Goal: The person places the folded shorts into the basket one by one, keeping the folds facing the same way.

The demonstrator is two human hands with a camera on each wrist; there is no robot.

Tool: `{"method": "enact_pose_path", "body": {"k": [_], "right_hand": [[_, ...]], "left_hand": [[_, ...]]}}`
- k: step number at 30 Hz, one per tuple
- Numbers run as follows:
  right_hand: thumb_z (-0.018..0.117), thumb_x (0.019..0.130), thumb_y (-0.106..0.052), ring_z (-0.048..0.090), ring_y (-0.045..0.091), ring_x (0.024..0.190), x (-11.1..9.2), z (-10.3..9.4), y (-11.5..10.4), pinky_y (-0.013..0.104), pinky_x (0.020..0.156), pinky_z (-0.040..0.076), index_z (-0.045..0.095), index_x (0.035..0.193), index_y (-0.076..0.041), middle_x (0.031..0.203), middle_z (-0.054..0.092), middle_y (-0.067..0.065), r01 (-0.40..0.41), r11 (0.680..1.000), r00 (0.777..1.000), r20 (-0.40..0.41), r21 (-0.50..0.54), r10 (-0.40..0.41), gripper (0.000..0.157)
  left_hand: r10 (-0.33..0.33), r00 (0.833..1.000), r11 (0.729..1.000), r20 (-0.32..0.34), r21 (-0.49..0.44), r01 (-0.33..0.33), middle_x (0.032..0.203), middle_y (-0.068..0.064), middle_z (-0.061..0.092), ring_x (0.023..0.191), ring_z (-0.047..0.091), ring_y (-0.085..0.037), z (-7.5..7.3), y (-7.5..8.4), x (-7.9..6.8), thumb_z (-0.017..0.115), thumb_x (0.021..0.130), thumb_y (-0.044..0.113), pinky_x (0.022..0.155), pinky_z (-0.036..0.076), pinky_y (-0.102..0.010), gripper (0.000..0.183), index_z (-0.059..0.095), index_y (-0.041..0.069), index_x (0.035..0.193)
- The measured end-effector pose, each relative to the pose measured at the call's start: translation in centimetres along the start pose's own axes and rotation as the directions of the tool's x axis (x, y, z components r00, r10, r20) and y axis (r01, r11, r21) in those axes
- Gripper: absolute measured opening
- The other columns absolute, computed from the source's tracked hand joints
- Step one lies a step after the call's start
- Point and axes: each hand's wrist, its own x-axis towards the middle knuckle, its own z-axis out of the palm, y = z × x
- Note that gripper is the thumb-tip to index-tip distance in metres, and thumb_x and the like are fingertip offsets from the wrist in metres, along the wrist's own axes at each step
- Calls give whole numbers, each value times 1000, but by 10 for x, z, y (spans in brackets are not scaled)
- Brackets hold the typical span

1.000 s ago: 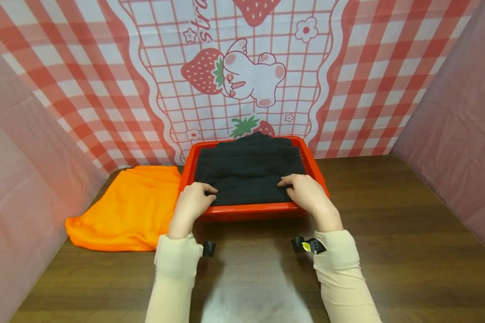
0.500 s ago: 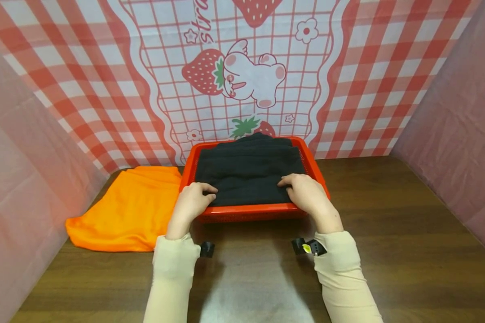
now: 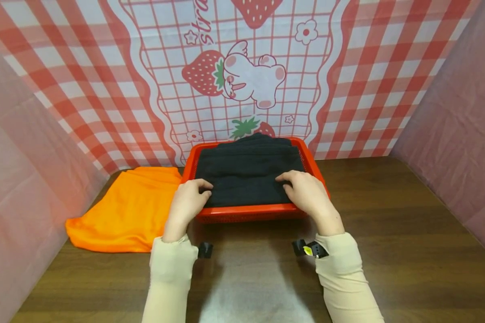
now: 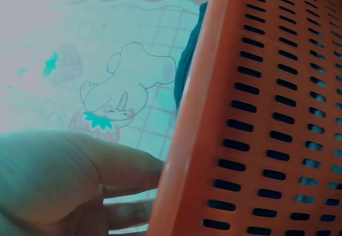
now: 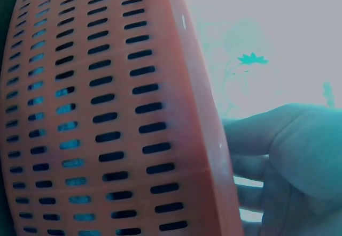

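A red plastic basket with slotted walls stands on the table against the patterned backdrop. Inside it lies a folded black cloth, its back edge rising in the middle. My left hand reaches over the basket's front left corner, fingertips at the cloth. On the opposite side my right hand does the same at the front right corner, with relaxed fingers. Both wrist views show mostly the slotted wall; there the rim hides the fingertips of the left hand and of the right hand.
Left of the basket, an orange folded cloth lies on the brown wooden table, close against the basket's side. A red checked backdrop hangs directly behind, and pale pink sheets border both sides.
My left hand has shifted slightly left and away from the cloth's middle. The right hand has moved a little back toward the backdrop. Basket and cloths look unchanged.
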Motion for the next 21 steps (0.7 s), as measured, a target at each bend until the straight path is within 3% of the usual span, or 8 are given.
{"method": "enact_pose_path", "body": {"k": [11, 21], "right_hand": [[57, 88, -19, 58, 24, 99, 0, -1, -16, 44, 86, 47, 64, 111, -15, 111, 63, 7, 28, 997, 995, -96, 76, -20, 25], [56, 88, -18, 59, 19, 93, 0, 6, -34, 39, 81, 49, 63, 111, -15, 106, 64, 3, 93, 985, 973, -224, 146, -58, 24]], "left_hand": [[-11, 987, 1000, -160, -14, 9, 99, -10, 68, 86, 60, -30, -10, 3, -5, 59, 86, 22, 77, 47, -42, 22, 67, 10, 103], [-59, 964, 997, -258, -63, 44, 91, -9, 68, 69, 57, -26, -19, -5, -6, 57, 87, 25, 62, 44, -34, 22, 67, 12, 101]]}}
